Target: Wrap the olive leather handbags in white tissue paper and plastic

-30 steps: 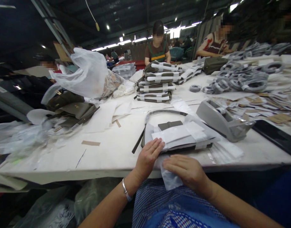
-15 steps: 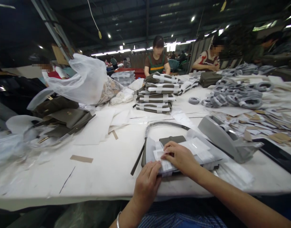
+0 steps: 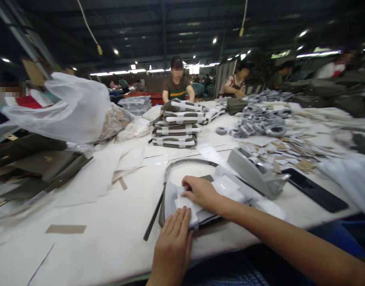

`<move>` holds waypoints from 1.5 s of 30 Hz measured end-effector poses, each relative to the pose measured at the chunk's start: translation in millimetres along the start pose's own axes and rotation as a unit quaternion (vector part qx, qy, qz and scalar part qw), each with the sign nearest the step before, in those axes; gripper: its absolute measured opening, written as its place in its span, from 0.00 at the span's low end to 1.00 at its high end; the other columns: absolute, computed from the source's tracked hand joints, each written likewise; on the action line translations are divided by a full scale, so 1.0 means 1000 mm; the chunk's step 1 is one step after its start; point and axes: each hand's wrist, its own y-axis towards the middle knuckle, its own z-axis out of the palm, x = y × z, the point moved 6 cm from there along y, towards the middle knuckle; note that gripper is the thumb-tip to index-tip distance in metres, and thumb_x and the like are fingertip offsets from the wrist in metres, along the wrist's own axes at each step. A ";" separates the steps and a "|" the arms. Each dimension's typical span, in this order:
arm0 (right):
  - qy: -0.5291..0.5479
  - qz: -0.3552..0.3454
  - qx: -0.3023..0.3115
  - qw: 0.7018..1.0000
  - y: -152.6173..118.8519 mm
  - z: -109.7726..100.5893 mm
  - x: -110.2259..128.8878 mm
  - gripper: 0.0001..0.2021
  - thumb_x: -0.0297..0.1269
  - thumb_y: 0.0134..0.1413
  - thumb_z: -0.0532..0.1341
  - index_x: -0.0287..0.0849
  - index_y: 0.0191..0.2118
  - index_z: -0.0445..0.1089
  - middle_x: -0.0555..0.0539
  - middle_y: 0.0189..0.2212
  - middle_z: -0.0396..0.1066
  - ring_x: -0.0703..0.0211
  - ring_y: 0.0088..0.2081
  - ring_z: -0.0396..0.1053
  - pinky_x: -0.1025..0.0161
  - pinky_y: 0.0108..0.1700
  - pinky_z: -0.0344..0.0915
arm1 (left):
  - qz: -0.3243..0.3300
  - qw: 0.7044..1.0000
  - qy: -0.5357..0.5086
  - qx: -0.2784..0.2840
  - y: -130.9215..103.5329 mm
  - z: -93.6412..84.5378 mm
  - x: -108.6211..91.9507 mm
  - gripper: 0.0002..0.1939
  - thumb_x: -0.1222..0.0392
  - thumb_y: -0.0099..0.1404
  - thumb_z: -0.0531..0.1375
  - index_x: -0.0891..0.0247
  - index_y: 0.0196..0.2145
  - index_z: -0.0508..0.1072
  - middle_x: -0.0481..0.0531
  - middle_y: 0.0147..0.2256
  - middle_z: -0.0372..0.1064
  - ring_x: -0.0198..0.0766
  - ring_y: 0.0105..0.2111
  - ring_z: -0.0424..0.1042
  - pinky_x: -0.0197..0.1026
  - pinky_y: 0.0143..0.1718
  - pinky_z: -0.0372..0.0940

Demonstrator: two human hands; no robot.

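Note:
A dark olive handbag (image 3: pixel 162 212) lies on the table in front of me, largely covered by white wrapping sheets (image 3: pixel 170 198). Its strap (image 3: pixel 190 161), partly wrapped, loops out beyond the far side, and a loose strap end (image 3: pixel 154 216) sticks out to the left. My left hand (image 3: pixel 173 238) rests with fingers stretched flat on the near left edge of the wrapping. Just beyond it, my right hand (image 3: pixel 202 194) has curled fingers pressed to the white sheets; what sits between thumb and fingers is hidden. Small clear-white packets (image 3: pixel 227 186) lie on the bag to its right.
A grey tape dispenser (image 3: pixel 251 174) and a black phone (image 3: pixel 315 190) lie right of the bag. Stacked wrapped bags (image 3: pixel 176 129) stand ahead, near a co-worker (image 3: pixel 177 85). Unwrapped bags (image 3: pixel 48 159) and a plastic sack (image 3: pixel 75 107) sit left; grey coils (image 3: pixel 260 123) lie right.
The view has swung right, so things appear further left. My left hand's fingers have straightened and flattened onto the wrapping. The right hand stays curled on the sheets.

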 end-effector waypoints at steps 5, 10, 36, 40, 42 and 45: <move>0.009 0.020 -0.099 0.995 -0.035 -0.072 -0.047 0.11 0.36 0.62 0.61 0.46 0.50 0.69 0.50 0.45 0.75 0.62 0.40 0.72 0.66 0.45 0.66 | 0.033 0.998 0.040 -0.027 -0.005 0.006 0.005 0.24 0.64 0.70 0.54 0.69 0.62 0.63 0.54 0.58 0.68 0.43 0.54 0.72 0.45 0.53 0.70; -0.028 0.226 -0.171 0.959 -0.094 -0.173 -0.157 0.12 0.40 0.58 0.61 0.42 0.46 0.72 0.41 0.45 0.76 0.48 0.46 0.73 0.52 0.53 0.65 | 0.038 0.997 0.034 -0.052 -0.005 0.005 0.006 0.27 0.64 0.70 0.54 0.67 0.65 0.58 0.54 0.58 0.69 0.44 0.53 0.73 0.45 0.52 0.69; 0.322 0.409 -0.080 0.850 -0.210 -0.202 -0.207 0.18 0.48 0.44 0.73 0.42 0.38 0.75 0.43 0.37 0.76 0.56 0.39 0.75 0.66 0.43 0.74 | 0.065 0.995 -0.006 -0.079 0.000 0.005 0.010 0.33 0.64 0.70 0.56 0.65 0.69 0.51 0.55 0.55 0.72 0.45 0.49 0.76 0.45 0.47 0.73; 0.331 0.396 -0.118 0.848 -0.215 -0.176 -0.220 0.19 0.49 0.42 0.73 0.43 0.37 0.74 0.42 0.38 0.77 0.53 0.41 0.76 0.60 0.48 0.74 | 0.056 0.995 -0.001 -0.084 0.001 0.002 0.009 0.32 0.63 0.70 0.55 0.65 0.68 0.52 0.54 0.54 0.72 0.45 0.48 0.76 0.45 0.47 0.73; 0.320 0.383 -0.132 0.856 -0.211 -0.168 -0.224 0.20 0.52 0.42 0.72 0.43 0.38 0.74 0.40 0.40 0.77 0.51 0.42 0.76 0.58 0.49 0.73 | 0.055 0.995 -0.001 -0.084 0.001 0.001 0.009 0.31 0.63 0.70 0.55 0.65 0.68 0.53 0.54 0.54 0.72 0.44 0.48 0.76 0.45 0.47 0.73; 0.297 0.381 -0.137 0.865 -0.207 -0.164 -0.231 0.24 0.55 0.39 0.72 0.42 0.37 0.73 0.39 0.39 0.77 0.51 0.41 0.76 0.58 0.47 0.73 | 0.054 0.995 0.003 -0.088 -0.001 0.000 0.008 0.29 0.62 0.71 0.55 0.66 0.67 0.55 0.54 0.55 0.72 0.44 0.49 0.76 0.45 0.47 0.73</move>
